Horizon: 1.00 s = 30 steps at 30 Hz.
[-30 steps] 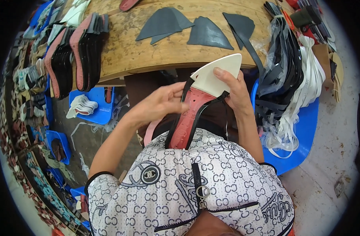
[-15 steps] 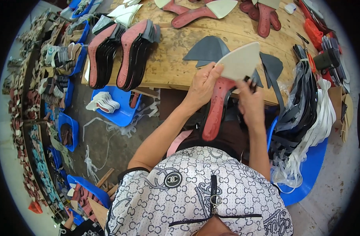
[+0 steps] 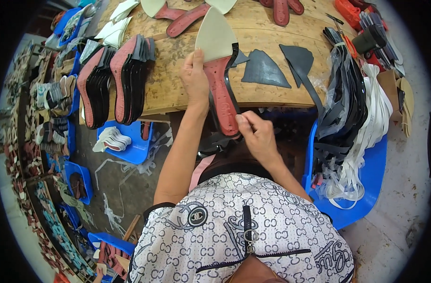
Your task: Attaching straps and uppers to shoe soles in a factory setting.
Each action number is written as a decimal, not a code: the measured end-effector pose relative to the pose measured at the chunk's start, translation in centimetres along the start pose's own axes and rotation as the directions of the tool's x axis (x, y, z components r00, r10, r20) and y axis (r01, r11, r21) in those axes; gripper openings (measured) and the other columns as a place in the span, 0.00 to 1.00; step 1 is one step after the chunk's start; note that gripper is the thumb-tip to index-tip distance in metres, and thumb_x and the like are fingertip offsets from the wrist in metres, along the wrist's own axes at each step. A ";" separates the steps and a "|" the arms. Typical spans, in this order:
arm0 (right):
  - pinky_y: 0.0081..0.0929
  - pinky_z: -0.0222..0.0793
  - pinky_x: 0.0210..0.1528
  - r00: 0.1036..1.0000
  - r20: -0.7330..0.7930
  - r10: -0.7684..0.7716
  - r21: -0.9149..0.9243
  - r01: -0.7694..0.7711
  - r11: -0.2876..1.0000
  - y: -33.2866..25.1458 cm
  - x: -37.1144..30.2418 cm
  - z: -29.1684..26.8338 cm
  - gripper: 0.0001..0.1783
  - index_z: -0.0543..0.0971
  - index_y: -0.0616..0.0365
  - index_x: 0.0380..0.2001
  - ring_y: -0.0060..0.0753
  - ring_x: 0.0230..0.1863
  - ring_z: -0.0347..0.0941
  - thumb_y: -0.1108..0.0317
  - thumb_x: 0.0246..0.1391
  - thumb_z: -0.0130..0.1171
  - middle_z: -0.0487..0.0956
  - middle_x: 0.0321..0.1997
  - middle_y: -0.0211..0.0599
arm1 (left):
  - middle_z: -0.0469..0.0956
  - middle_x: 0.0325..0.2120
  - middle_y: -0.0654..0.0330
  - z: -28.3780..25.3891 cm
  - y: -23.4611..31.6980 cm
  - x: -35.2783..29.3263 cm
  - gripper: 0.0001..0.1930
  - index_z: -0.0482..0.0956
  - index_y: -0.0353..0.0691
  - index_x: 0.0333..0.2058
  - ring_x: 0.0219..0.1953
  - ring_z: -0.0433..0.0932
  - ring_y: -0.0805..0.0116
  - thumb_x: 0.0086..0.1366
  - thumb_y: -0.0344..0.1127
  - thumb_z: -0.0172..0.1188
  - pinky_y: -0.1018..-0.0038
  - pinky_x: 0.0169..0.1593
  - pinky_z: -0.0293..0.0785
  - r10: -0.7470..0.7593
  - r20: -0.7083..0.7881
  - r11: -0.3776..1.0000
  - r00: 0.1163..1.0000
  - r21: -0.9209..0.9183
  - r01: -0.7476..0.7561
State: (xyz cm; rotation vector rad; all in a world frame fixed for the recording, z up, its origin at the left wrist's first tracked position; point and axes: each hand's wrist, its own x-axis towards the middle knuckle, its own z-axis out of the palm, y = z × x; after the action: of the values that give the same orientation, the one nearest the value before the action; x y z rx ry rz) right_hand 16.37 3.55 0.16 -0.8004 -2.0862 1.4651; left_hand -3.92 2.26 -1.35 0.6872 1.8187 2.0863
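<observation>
My left hand (image 3: 195, 81) is closed on the left edge of a shoe insole (image 3: 220, 87), its thumb at the joint between the cream front part and the red heel part. The insole is held up over the table's near edge, cream tip pointing away from me. A glossy black strip (image 3: 232, 96) runs along its right edge, from the cream part down toward the heel. My right hand (image 3: 261, 139) pinches at the heel end, thumb and forefinger on the strip and edge there. A loose black length (image 3: 210, 147) hangs below the heel. Dark grey cut pieces (image 3: 266, 70) lie on the table beyond.
Two stacks of black-edged insoles (image 3: 127, 80) stand at the table's left edge. More red-and-cream insoles (image 3: 187, 21) lie at the back. Bundled black and white strips (image 3: 354, 122) hang into a blue bin (image 3: 373, 174) at right. Scissors (image 3: 349, 45) lie near them.
The insole has shifted left and is turned more upright. My right hand has moved from beside the cream part down to the heel end. The black strip now shows along the right edge.
</observation>
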 end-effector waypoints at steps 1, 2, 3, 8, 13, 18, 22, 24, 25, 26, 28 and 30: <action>0.29 0.65 0.22 0.998 -0.006 -0.070 -0.106 0.069 0.992 0.3 0.4 -1.0 0.08 0.74 0.61 0.27 0.44 0.19 0.74 0.69 0.54 0.60 0.72 0.18 0.44 | 0.77 0.42 0.61 0.9 -0.1 -0.7 0.18 0.75 0.32 0.48 0.42 0.73 0.77 0.72 0.42 0.49 0.79 0.46 0.70 -0.121 -0.012 0.975 0.993 -0.190 0.117; 0.29 0.66 0.21 0.990 -0.003 -0.139 -0.212 0.135 0.968 0.6 0.9 -1.8 0.07 0.74 0.60 0.27 0.41 0.19 0.74 0.70 0.52 0.61 0.74 0.18 0.43 | 0.76 0.47 0.58 1.4 -0.2 -1.3 0.20 0.72 0.32 0.53 0.46 0.73 0.75 0.72 0.42 0.48 0.78 0.48 0.70 -0.242 -0.001 0.900 0.970 -0.373 0.224; 0.31 0.66 0.21 0.962 -0.026 -0.272 -0.362 0.245 0.900 0.7 1.0 -2.2 0.06 0.75 0.57 0.25 0.40 0.19 0.74 0.69 0.50 0.62 0.74 0.17 0.39 | 0.70 0.54 0.55 0.8 0.1 -2.1 0.26 0.63 0.33 0.59 0.54 0.71 0.70 0.71 0.46 0.50 0.76 0.52 0.71 -0.276 0.072 0.875 0.958 -0.393 0.282; 0.35 0.65 0.20 0.846 0.259 -0.467 -0.498 0.531 0.686 0.2 2.0 -2.5 0.09 0.75 0.56 0.26 0.40 0.19 0.74 0.64 0.52 0.62 0.71 0.15 0.35 | 0.71 0.49 0.54 1.9 3.9 -4.4 0.35 0.59 0.36 0.61 0.48 0.73 0.68 0.65 0.52 0.59 0.73 0.48 0.73 -0.425 0.203 0.858 0.882 -0.219 0.464; 0.27 0.64 0.22 0.873 -0.098 -0.478 -0.134 0.464 0.875 -1.1 4.4 -1.1 0.12 0.77 0.60 0.28 0.29 0.18 0.70 0.61 0.56 0.61 0.73 0.20 0.34 | 0.73 0.39 0.58 0.3 4.9 -4.2 0.26 0.68 0.33 0.53 0.39 0.73 0.72 0.64 0.46 0.57 0.76 0.44 0.71 -0.178 0.271 0.982 0.946 -0.007 0.187; 0.17 0.56 0.22 0.998 -0.035 0.053 0.507 -0.028 0.862 -2.2 8.5 -2.2 0.20 0.77 0.61 0.26 0.15 0.19 0.59 0.54 0.61 0.57 0.67 0.18 0.24 | 0.76 0.36 0.62 2.4 6.6 -5.3 0.19 0.73 0.34 0.46 0.37 0.75 0.74 0.71 0.45 0.48 0.76 0.43 0.72 -0.410 0.408 0.639 0.816 -0.510 0.576; 0.18 0.56 0.24 0.998 0.048 0.031 0.411 -0.048 0.911 -1.8 8.8 -1.6 0.23 0.77 0.64 0.24 0.14 0.21 0.57 0.52 0.62 0.56 0.65 0.17 0.23 | 0.76 0.48 0.55 2.7 5.9 -5.2 0.25 0.71 0.31 0.53 0.48 0.76 0.68 0.72 0.51 0.45 0.72 0.50 0.74 -0.251 0.418 0.792 0.873 -0.431 0.433; 0.21 0.59 0.25 0.996 0.038 0.078 0.318 -0.086 0.944 -1.9 8.0 -1.4 0.24 0.77 0.67 0.27 0.17 0.22 0.59 0.52 0.63 0.54 0.68 0.18 0.25 | 0.76 0.49 0.53 3.0 5.6 -4.6 0.26 0.70 0.30 0.53 0.49 0.76 0.66 0.72 0.51 0.45 0.72 0.50 0.74 -0.245 0.411 0.785 0.878 -0.447 0.429; 0.21 0.59 0.25 0.996 0.038 0.083 0.320 -0.090 0.943 -1.5 7.3 -0.9 0.24 0.77 0.67 0.27 0.17 0.22 0.59 0.52 0.63 0.54 0.68 0.18 0.25 | 0.75 0.50 0.52 3.0 5.3 -4.4 0.27 0.70 0.29 0.54 0.49 0.76 0.65 0.72 0.51 0.45 0.71 0.51 0.75 -0.238 0.412 0.778 0.880 -0.461 0.426; 0.22 0.60 0.26 0.995 0.011 0.102 0.376 -0.099 0.921 -0.8 6.2 -0.1 0.24 0.76 0.68 0.29 0.18 0.22 0.61 0.52 0.63 0.53 0.70 0.21 0.27 | 0.75 0.50 0.52 2.7 5.3 -4.3 0.27 0.70 0.29 0.54 0.49 0.76 0.65 0.72 0.51 0.45 0.71 0.51 0.75 -0.240 0.407 0.780 0.882 -0.460 0.424; 0.23 0.61 0.27 0.992 -0.013 0.127 0.430 -0.109 0.897 -0.9 3.8 0.5 0.25 0.76 0.69 0.31 0.20 0.23 0.62 0.52 0.64 0.51 0.72 0.23 0.29 | 0.77 0.48 0.51 1.9 5.4 -4.6 0.28 0.70 0.28 0.53 0.49 0.76 0.63 0.73 0.51 0.43 0.70 0.51 0.75 -0.243 0.437 0.796 0.866 -0.420 0.435; 0.21 0.60 0.24 0.973 0.064 0.221 0.446 -0.226 0.866 -1.2 1.2 0.7 0.23 0.75 0.67 0.35 0.18 0.23 0.65 0.52 0.64 0.50 0.73 0.25 0.29 | 0.77 0.48 0.51 1.3 4.9 -5.0 0.28 0.70 0.28 0.53 0.49 0.76 0.63 0.73 0.51 0.42 0.70 0.51 0.74 -0.271 0.430 0.808 0.861 -0.385 0.447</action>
State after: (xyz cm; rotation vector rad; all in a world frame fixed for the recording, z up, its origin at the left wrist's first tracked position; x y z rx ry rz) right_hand 14.81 3.56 1.16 -0.8611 -1.5926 1.9826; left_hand 1.41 0.03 2.75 0.4870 1.0720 1.8791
